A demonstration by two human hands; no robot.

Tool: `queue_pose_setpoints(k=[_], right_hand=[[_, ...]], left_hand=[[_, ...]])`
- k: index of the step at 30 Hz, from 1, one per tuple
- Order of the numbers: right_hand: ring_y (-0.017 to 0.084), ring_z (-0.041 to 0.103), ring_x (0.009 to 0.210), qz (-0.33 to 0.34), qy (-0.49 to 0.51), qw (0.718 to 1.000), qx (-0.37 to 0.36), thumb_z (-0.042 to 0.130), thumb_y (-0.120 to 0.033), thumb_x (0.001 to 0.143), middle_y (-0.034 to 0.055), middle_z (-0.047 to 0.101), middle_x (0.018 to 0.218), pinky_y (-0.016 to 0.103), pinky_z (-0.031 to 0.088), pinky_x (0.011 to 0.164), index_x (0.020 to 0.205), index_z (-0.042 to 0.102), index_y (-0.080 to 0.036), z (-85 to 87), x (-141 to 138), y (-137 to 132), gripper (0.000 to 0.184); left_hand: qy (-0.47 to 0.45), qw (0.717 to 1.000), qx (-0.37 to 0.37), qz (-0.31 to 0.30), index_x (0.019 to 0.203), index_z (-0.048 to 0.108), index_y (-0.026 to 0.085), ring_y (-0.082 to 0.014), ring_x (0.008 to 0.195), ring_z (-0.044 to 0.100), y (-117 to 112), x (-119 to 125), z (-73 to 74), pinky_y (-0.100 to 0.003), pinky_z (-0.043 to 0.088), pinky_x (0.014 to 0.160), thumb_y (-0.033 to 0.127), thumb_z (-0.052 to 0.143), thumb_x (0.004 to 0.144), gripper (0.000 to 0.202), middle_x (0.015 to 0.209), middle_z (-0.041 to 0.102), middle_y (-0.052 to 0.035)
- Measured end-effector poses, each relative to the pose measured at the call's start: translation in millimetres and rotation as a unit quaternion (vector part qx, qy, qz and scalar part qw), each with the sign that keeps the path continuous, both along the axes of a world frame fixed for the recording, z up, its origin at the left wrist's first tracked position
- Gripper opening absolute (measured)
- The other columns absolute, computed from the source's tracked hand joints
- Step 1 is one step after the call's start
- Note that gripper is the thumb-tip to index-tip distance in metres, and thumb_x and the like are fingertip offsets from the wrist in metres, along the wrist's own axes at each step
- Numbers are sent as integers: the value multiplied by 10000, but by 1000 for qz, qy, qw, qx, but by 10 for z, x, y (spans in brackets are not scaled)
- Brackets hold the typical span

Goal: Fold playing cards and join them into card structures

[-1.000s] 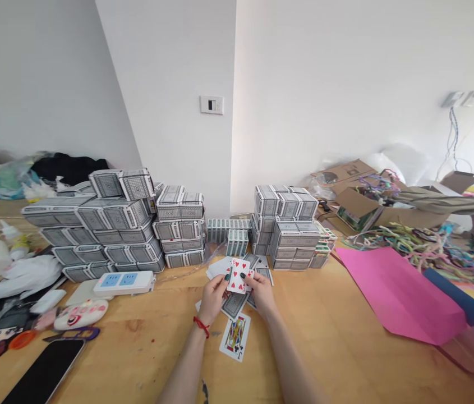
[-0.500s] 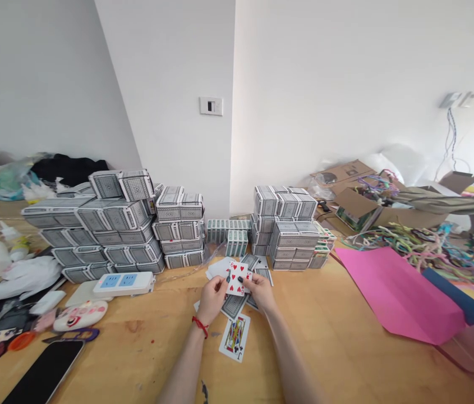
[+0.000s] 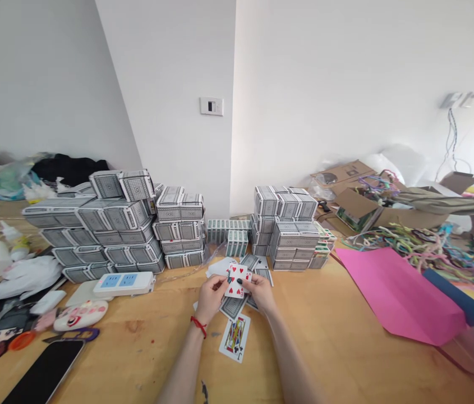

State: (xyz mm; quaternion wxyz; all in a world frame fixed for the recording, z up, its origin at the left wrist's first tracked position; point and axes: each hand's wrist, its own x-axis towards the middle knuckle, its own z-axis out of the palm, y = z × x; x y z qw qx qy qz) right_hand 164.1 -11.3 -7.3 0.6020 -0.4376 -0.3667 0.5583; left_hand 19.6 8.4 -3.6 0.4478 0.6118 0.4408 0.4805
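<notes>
Between both hands a six of hearts playing card [image 3: 235,282] faces me, with another card marked 5 peeking out behind its right edge. My left hand [image 3: 211,296], with a red cord at the wrist, pinches the left side of the six. My right hand [image 3: 259,290], dark nail polish on the thumb, grips the cards from the right. Loose cards lie under and behind the hands, among them a face-down card [image 3: 233,308]. Nearer to me a jack of clubs [image 3: 235,339] lies face up on the wooden table [image 3: 316,342].
Stacked grey card bundles [image 3: 114,219] rise at the left back, more bundles [image 3: 293,235] at the right back. Small green-white boxes [image 3: 237,242] stand between. At left are a power strip [image 3: 124,283] and a phone [image 3: 45,373]; at right, pink paper [image 3: 400,294].
Hardly anything differs. The left fingers and right thumb have shifted slightly on the cards; the jack and the loose cards stay in place.
</notes>
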Motion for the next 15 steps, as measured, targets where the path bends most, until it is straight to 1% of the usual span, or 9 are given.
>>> queue_pose_setpoints(k=[1,3,6,8,12,15], right_hand=[[165,589,531,2,-2,1000,0,729,-396,466,36,661,601,293,468,557,671,656,-143,-5,-1,1,334],[157,579,508,6,-7,1000,1,732,-391,461,32,655,580,284,461,531,642,650,-139,-16,-9,0,321],[151,572,500,16,-16,1000,4,734,-374,466,39,655,591,276,454,517,614,644,-130,-38,-35,0,300],[151,576,514,16,-20,1000,9,729,-369,481,41,661,622,276,454,526,639,647,-132,-56,-52,7,297],[155,576,511,-7,-29,999,18,685,-420,534,30,652,611,283,456,524,705,651,-149,-94,-65,40,323],[168,580,521,-9,-39,999,28,639,-454,578,30,648,619,303,467,535,731,651,-158,-103,-66,55,333]], left_hand=[[-8,1000,-3,2,707,597,152,-122,629,504,1,4,-1,-222,405,578,354,544,635,221,686,571,-10],[-26,999,-23,3,734,595,146,-106,568,496,3,10,-12,-214,402,530,350,566,613,239,648,561,2],[-43,998,-53,4,657,563,136,-69,435,421,10,12,-51,-185,344,421,348,591,589,224,515,484,45],[-41,998,-52,13,609,532,137,-59,406,389,21,12,-81,-178,316,395,348,591,588,221,480,449,58],[-34,997,-31,64,617,512,145,-73,445,423,41,18,-112,-189,348,431,333,578,595,201,508,466,49],[-19,994,-10,104,644,527,148,-98,488,464,30,17,-93,-212,384,481,316,570,603,177,533,505,31]])
